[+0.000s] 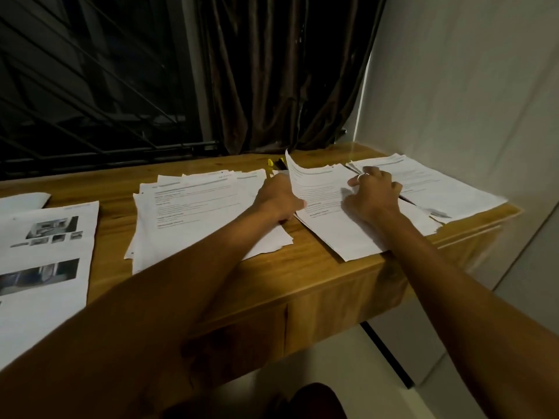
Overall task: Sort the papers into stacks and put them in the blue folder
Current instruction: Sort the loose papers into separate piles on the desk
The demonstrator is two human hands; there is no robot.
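Several stacks of white printed papers lie on the wooden table (302,267). My left hand (276,198) pinches the left edge of the top sheet (317,189) of the middle-right stack (351,237), and that edge curls upward. My right hand (373,193), a ring on one finger, rests on the same sheet with curled fingers. A loose stack of text pages (193,213) lies left of my hands. Another stack (438,189) sits at the far right. Pages with photos (45,252) lie at the left. No blue folder is in view.
Yellow objects (275,162) sit at the back of the table behind the papers. A dark curtain (281,74) and a barred window (90,77) stand behind. A white wall (469,86) borders the table's right end. A curled white sheet (24,201) lies far left.
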